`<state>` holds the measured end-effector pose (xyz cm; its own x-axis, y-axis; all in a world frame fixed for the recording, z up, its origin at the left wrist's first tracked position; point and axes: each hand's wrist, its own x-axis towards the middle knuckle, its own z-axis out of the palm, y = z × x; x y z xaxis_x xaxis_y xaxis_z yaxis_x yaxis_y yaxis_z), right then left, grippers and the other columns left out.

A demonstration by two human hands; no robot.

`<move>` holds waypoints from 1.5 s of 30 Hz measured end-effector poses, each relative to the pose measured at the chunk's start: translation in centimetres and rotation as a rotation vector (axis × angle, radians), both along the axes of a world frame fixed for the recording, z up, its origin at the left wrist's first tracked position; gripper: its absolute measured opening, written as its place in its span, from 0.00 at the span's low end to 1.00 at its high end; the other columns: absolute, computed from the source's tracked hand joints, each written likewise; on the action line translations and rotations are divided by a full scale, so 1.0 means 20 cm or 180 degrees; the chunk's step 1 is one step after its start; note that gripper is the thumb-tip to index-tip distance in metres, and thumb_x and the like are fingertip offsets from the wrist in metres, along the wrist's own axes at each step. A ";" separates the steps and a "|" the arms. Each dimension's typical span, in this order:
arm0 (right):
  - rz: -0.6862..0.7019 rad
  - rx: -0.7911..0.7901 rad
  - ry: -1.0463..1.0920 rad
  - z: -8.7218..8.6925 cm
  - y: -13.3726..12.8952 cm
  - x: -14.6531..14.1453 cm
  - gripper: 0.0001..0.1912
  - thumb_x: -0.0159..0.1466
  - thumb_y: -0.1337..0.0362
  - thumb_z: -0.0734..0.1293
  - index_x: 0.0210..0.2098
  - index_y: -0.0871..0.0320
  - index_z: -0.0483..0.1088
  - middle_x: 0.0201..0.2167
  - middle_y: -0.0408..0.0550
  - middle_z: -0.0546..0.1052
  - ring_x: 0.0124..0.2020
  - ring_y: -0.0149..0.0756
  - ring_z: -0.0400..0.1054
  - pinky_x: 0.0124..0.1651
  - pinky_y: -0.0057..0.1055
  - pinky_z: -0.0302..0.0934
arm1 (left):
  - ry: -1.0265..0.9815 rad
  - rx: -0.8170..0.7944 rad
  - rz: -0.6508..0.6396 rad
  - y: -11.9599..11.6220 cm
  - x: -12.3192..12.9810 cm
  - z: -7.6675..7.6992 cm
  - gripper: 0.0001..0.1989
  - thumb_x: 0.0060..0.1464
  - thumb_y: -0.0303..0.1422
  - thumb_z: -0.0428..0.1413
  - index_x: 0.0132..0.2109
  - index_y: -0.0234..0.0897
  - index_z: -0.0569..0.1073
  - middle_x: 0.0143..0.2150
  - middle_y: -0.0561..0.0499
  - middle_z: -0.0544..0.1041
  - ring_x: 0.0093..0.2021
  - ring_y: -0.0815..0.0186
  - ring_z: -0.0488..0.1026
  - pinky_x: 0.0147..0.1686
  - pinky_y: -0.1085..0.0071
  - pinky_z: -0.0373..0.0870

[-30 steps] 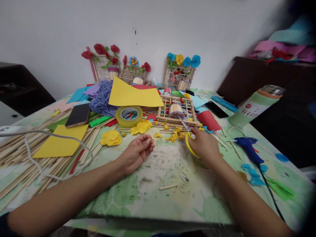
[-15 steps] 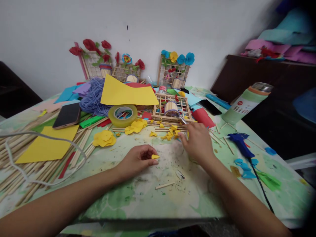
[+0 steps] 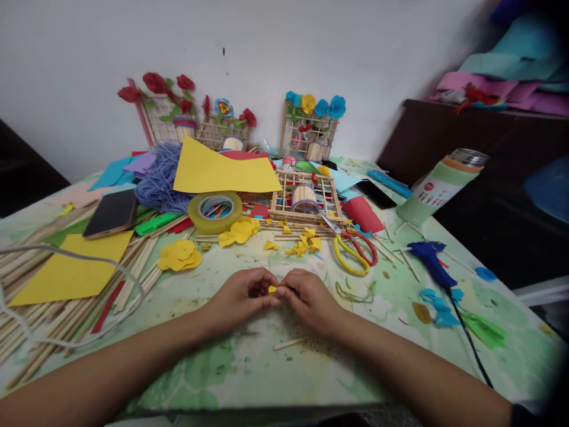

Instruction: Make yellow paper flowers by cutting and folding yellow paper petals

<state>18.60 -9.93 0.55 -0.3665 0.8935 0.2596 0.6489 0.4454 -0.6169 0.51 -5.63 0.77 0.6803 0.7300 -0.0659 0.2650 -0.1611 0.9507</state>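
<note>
Near the middle of the table, my left hand (image 3: 244, 295) and my right hand (image 3: 309, 299) meet at the fingertips. Both pinch a small yellow paper piece (image 3: 272, 289), mostly covered by the fingers. Scissors (image 3: 353, 252) with yellow and red handles lie beyond my right hand, their blades pointing to a bamboo lattice (image 3: 326, 198) with a small stick basket. Yellow paper scraps (image 3: 304, 244) are strewn in front of the lattice. Left of them lie two yellow paper flowers (image 3: 180, 255). A short stick (image 3: 290, 343) rests just below my hands.
Bamboo sticks (image 3: 57, 338), a phone (image 3: 111, 213) and a white cable (image 3: 102, 260) occupy the left. Tape (image 3: 216, 212), purple yarn (image 3: 164, 178) and a yellow sheet (image 3: 226, 172) lie farther back. At right are a bottle (image 3: 440, 185) and a blue glue gun (image 3: 431, 264).
My right hand has left the scissors and come back to my left hand, now gripping the yellow piece too. The scissors lie on the table. The view has shifted slightly.
</note>
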 end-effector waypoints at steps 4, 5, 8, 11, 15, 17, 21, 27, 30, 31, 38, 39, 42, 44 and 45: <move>-0.0041 0.0017 0.0198 -0.01 0.00 0.00 0.22 0.68 0.56 0.52 0.21 0.58 0.59 0.21 0.42 0.63 0.26 0.30 0.58 0.32 0.26 0.53 | -0.0122 0.0044 0.0026 0.00 0.00 0.00 0.11 0.49 0.36 0.57 0.39 0.35 0.71 0.27 0.55 0.68 0.27 0.70 0.62 0.26 0.76 0.59; -0.0058 0.0003 0.0241 -0.02 0.00 0.00 0.22 0.69 0.56 0.51 0.21 0.58 0.58 0.21 0.41 0.63 0.26 0.29 0.57 0.32 0.26 0.53 | -0.0111 0.0104 0.0032 -0.01 0.00 -0.01 0.10 0.49 0.35 0.57 0.39 0.36 0.71 0.27 0.55 0.67 0.27 0.70 0.62 0.26 0.76 0.59; -0.0078 -0.0032 0.0302 -0.02 0.01 0.00 0.23 0.69 0.55 0.50 0.21 0.57 0.56 0.20 0.41 0.61 0.25 0.29 0.56 0.31 0.25 0.52 | -0.0127 0.0186 0.0038 -0.01 0.00 -0.01 0.09 0.50 0.34 0.57 0.39 0.35 0.71 0.27 0.55 0.68 0.28 0.70 0.63 0.27 0.75 0.60; -0.0042 0.0032 0.0342 -0.03 0.01 -0.01 0.23 0.69 0.53 0.50 0.21 0.57 0.56 0.20 0.41 0.62 0.26 0.29 0.57 0.32 0.26 0.53 | -0.0366 -0.0071 0.0014 0.00 0.00 -0.01 0.09 0.50 0.34 0.57 0.38 0.35 0.70 0.31 0.52 0.70 0.31 0.68 0.66 0.31 0.73 0.62; -0.0018 0.0074 0.0379 -0.03 0.01 -0.01 0.24 0.69 0.53 0.49 0.21 0.57 0.57 0.20 0.41 0.63 0.26 0.30 0.57 0.32 0.26 0.53 | -0.0512 -0.0477 0.0073 0.01 0.00 0.01 0.08 0.49 0.34 0.56 0.37 0.34 0.72 0.31 0.51 0.72 0.32 0.68 0.67 0.32 0.73 0.63; -0.0009 0.0062 0.0380 -0.03 0.01 -0.01 0.24 0.69 0.52 0.49 0.22 0.57 0.59 0.20 0.42 0.63 0.26 0.30 0.58 0.33 0.26 0.54 | -0.0448 -0.0569 0.0127 0.01 0.00 0.01 0.08 0.49 0.34 0.56 0.35 0.33 0.72 0.29 0.51 0.72 0.30 0.68 0.67 0.31 0.73 0.63; -0.0025 -0.0010 0.0432 -0.03 0.01 0.00 0.24 0.69 0.53 0.50 0.22 0.58 0.60 0.20 0.42 0.64 0.26 0.30 0.58 0.33 0.27 0.54 | -0.0318 -0.0519 0.0123 0.02 0.00 0.00 0.09 0.48 0.35 0.56 0.34 0.32 0.72 0.26 0.52 0.71 0.27 0.69 0.67 0.30 0.73 0.64; -0.0186 0.0583 0.0385 -0.01 0.00 0.00 0.15 0.67 0.58 0.55 0.32 0.59 0.67 0.29 0.47 0.69 0.34 0.35 0.61 0.39 0.31 0.56 | -0.0314 -0.0651 0.0214 0.01 0.00 -0.02 0.12 0.49 0.39 0.55 0.33 0.32 0.69 0.25 0.53 0.70 0.25 0.71 0.66 0.28 0.73 0.64; -0.0366 0.1270 0.0071 0.01 -0.03 -0.01 0.08 0.64 0.62 0.60 0.36 0.59 0.69 0.34 0.50 0.70 0.38 0.37 0.59 0.41 0.35 0.54 | -0.0232 -0.0613 0.0239 0.01 0.00 -0.02 0.12 0.50 0.40 0.54 0.32 0.33 0.68 0.24 0.54 0.69 0.24 0.71 0.65 0.27 0.74 0.63; -0.0372 0.1414 -0.0082 0.02 -0.04 -0.01 0.07 0.64 0.64 0.60 0.35 0.58 0.69 0.33 0.50 0.70 0.37 0.37 0.59 0.41 0.35 0.54 | -0.0198 -0.0564 0.0230 0.00 0.01 -0.02 0.12 0.50 0.40 0.54 0.32 0.33 0.68 0.24 0.54 0.69 0.24 0.71 0.65 0.26 0.74 0.62; -0.0358 0.1395 -0.0341 0.02 -0.03 -0.02 0.09 0.65 0.67 0.59 0.30 0.59 0.69 0.28 0.48 0.71 0.34 0.36 0.59 0.39 0.34 0.53 | 0.0028 -0.0145 0.0072 0.00 0.00 -0.01 0.10 0.52 0.38 0.51 0.31 0.34 0.67 0.24 0.55 0.67 0.25 0.70 0.63 0.26 0.74 0.61; -0.0367 0.1289 -0.0270 0.01 -0.03 -0.02 0.09 0.64 0.67 0.59 0.30 0.59 0.69 0.28 0.48 0.71 0.33 0.36 0.60 0.39 0.34 0.53 | 0.0072 -0.0072 0.0046 0.00 0.00 -0.01 0.10 0.51 0.38 0.51 0.31 0.34 0.67 0.24 0.55 0.67 0.25 0.71 0.62 0.26 0.74 0.60; -0.0443 0.0891 0.0059 0.00 -0.03 -0.02 0.07 0.64 0.69 0.59 0.30 0.59 0.67 0.26 0.46 0.70 0.31 0.34 0.60 0.36 0.31 0.54 | 0.0112 0.0057 -0.0041 0.00 0.00 -0.01 0.09 0.50 0.37 0.53 0.30 0.34 0.67 0.24 0.55 0.66 0.26 0.71 0.62 0.26 0.75 0.59; -0.0479 0.0686 0.0258 -0.01 -0.03 -0.02 0.07 0.64 0.69 0.58 0.30 0.58 0.65 0.26 0.45 0.70 0.30 0.33 0.60 0.35 0.30 0.54 | 0.0000 0.0062 -0.0078 0.00 0.00 -0.01 0.09 0.49 0.37 0.55 0.31 0.34 0.67 0.26 0.55 0.67 0.27 0.70 0.62 0.28 0.74 0.61; -0.0478 0.0625 0.0331 -0.01 -0.02 -0.02 0.07 0.64 0.69 0.58 0.31 0.58 0.65 0.26 0.45 0.70 0.30 0.33 0.61 0.35 0.29 0.54 | -0.0091 0.0040 -0.0095 0.00 0.00 -0.01 0.09 0.49 0.36 0.55 0.33 0.34 0.67 0.28 0.54 0.67 0.29 0.70 0.63 0.29 0.74 0.62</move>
